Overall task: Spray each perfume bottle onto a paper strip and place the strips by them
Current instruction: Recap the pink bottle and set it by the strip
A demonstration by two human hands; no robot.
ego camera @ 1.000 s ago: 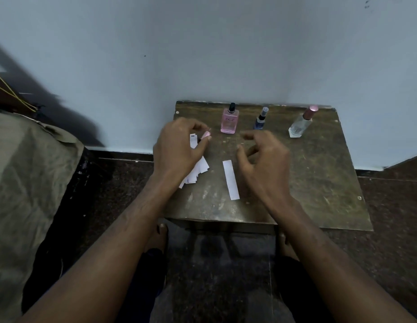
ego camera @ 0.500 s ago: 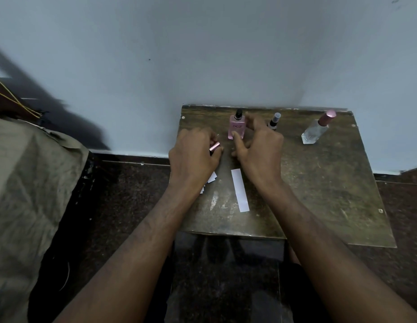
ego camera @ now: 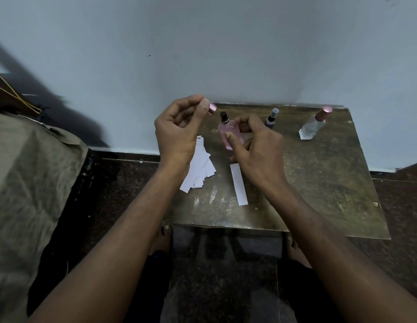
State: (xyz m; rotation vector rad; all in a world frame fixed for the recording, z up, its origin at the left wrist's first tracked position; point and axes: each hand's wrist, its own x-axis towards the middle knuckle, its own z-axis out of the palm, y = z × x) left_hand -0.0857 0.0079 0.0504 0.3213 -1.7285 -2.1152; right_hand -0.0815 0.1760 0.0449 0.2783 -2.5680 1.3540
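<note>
My right hand (ego camera: 256, 148) grips the pink perfume bottle (ego camera: 228, 134), lifted above the small wooden table (ego camera: 319, 183), its black spray nozzle bare. My left hand (ego camera: 177, 131) pinches the pink cap (ego camera: 212, 108) between thumb and fingertips, raised to the left of the nozzle. A single white paper strip (ego camera: 239, 184) lies on the table below the bottle. A loose pile of paper strips (ego camera: 199, 169) lies under my left wrist. A small dark blue bottle (ego camera: 271, 117) and a clear bottle with a pink cap (ego camera: 313, 124) stand at the table's back.
The table stands against a pale wall. A cloth-covered surface (ego camera: 28, 183) fills the left side. Dark stone floor surrounds the table, and my feet (ego camera: 162, 236) show under its front edge.
My right hand closed round the pink bottle and lifted it off the table. My left hand rose from the table with the pink cap, uncovering the pile of strips.
</note>
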